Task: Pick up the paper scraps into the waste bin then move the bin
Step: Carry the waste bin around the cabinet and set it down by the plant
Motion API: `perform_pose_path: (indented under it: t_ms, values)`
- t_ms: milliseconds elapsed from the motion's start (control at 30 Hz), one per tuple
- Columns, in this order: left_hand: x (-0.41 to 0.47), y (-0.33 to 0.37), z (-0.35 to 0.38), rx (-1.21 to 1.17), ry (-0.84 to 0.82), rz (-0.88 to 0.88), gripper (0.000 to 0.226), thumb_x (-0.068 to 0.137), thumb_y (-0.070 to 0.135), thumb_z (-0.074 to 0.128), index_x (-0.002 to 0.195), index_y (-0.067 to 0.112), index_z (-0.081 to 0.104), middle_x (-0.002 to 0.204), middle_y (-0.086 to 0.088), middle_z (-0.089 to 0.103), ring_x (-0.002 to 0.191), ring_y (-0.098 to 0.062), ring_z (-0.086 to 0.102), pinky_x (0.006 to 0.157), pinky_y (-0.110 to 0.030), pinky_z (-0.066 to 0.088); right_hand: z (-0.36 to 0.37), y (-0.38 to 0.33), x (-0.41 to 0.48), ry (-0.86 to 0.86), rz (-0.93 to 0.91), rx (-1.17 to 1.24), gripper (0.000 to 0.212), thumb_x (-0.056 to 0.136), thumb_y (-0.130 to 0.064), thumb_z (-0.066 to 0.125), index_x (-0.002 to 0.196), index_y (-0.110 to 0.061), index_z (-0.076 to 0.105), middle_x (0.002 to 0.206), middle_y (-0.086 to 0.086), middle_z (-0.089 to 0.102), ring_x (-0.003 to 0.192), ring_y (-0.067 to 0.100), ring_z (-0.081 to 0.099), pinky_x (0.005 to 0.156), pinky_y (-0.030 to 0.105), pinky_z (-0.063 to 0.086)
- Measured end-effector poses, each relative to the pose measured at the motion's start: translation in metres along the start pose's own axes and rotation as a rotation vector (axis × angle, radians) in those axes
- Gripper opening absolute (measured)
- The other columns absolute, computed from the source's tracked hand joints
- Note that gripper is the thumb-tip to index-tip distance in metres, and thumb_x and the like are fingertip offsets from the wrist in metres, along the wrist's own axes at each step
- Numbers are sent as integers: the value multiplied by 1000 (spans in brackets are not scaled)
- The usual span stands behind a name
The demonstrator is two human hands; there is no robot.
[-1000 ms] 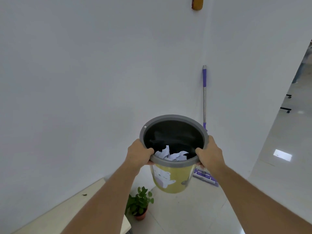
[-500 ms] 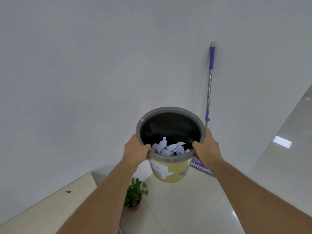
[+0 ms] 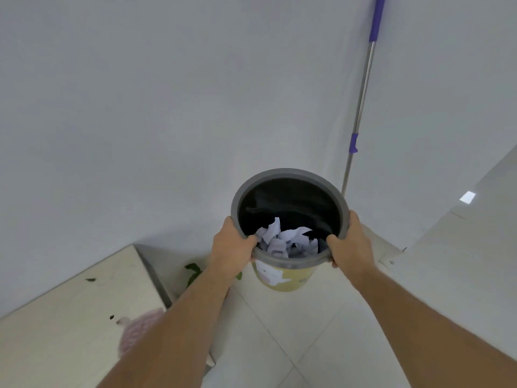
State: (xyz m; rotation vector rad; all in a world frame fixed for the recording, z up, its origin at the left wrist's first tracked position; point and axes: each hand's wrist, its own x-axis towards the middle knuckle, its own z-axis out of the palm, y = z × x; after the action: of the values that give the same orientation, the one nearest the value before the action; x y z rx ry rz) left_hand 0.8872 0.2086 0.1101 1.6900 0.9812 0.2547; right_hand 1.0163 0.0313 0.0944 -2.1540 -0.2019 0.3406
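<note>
The waste bin (image 3: 282, 281) is yellow with a grey rim and a black inside, and I hold it in the air above the tiled floor near a wall corner. Crumpled white paper scraps (image 3: 285, 242) lie in its bottom. My left hand (image 3: 230, 247) grips the rim on the left side, thumb inside. My right hand (image 3: 349, 242) grips the rim on the right side in the same way.
A mop with a purple-and-metal handle (image 3: 361, 102) leans in the wall corner behind the bin. A beige table (image 3: 70, 317) stands at the lower left with a pink object (image 3: 137, 329) on it. Green plant leaves (image 3: 193, 271) show beside my left forearm.
The view has tilted downward and the bin has come lower toward the floor, closer to the corner. The plant is now mostly hidden by my left arm. Both hands keep their grip.
</note>
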Motion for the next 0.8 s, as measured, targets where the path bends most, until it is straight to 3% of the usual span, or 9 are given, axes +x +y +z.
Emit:
perform_pose_path:
  t_ms: [100, 267, 400, 800]
  values:
    - [17, -53, 26, 10, 7, -41, 46, 84, 15, 71, 126, 16, 50, 112, -9, 64, 94, -29, 70, 79, -49, 62, 30, 50, 8, -16, 16, -15, 58, 88, -1, 52, 138, -24, 36, 91, 4, 57, 69, 30, 63, 50, 31, 51]
    - [52, -158, 73, 102, 47, -64, 44, 82, 25, 70, 121, 16, 52, 107, -9, 66, 92, -30, 69, 81, -51, 61, 90, 147, 30, -50, 39, -43, 61, 89, -4, 55, 141, -28, 32, 100, 6, 62, 76, 27, 67, 50, 29, 54]
    - [83, -247, 113, 104, 41, -86, 46, 80, 21, 71, 122, 19, 52, 111, -9, 66, 96, -29, 67, 82, -49, 61, 138, 227, 44, -64, 68, -48, 57, 91, -3, 55, 137, -29, 33, 102, 8, 62, 80, 28, 68, 51, 29, 55]
    - [146, -458, 195, 109, 42, -96, 49, 82, 5, 69, 125, 21, 53, 102, -1, 63, 97, -29, 67, 81, -49, 62, 268, 424, 70, -66, 120, -64, 51, 90, -6, 50, 130, -33, 33, 91, 9, 62, 68, 29, 66, 42, 24, 49]
